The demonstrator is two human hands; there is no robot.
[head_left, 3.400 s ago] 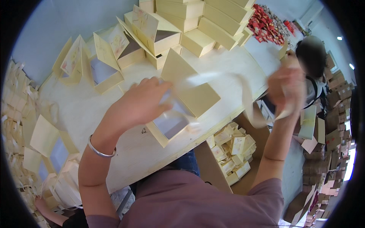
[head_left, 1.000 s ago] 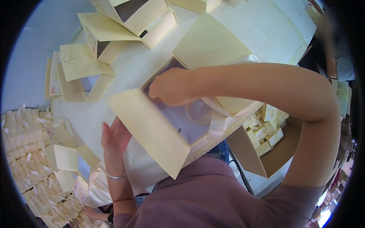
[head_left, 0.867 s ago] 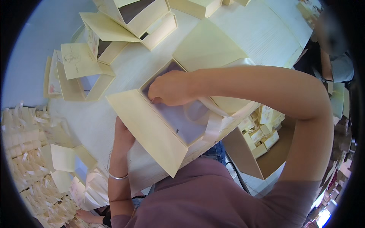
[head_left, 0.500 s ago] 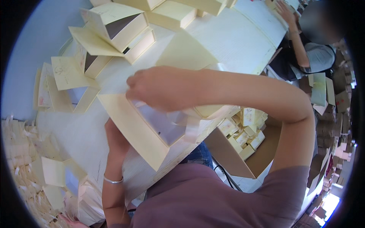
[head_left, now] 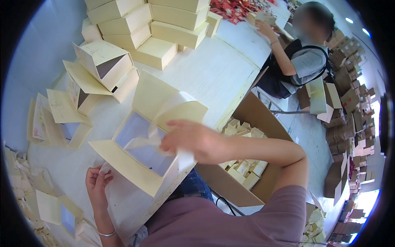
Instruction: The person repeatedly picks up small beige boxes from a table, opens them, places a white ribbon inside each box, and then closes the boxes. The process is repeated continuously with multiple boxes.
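Observation:
An open cream gift box [head_left: 138, 127] with a pale lilac inside lies on the table in front of me, its flaps folded outward. A white ribbon [head_left: 153, 131] loops across its opening. My right hand [head_left: 197, 142] is over the box's right side, its fingertips by the ribbon; motion blurs the fingers, so their grip is unclear. Beside the near left flap, my left hand [head_left: 97, 181] is closed, thumb and fingers pinching a pale strip of ribbon [head_left: 105, 167] at the flap's edge.
Several cream boxes [head_left: 177, 35] are stacked at the back of the white table [head_left: 218, 68], with opened ones [head_left: 68, 119] at the left. A carton [head_left: 263, 119] of small cream boxes stands at my right. Another person [head_left: 306, 61] works beyond, near red packets [head_left: 234, 10].
My right hand has moved right and nearer, uncovering the box's inside and the ribbon. My left hand has come out from behind the flap toward the left. The view has shifted.

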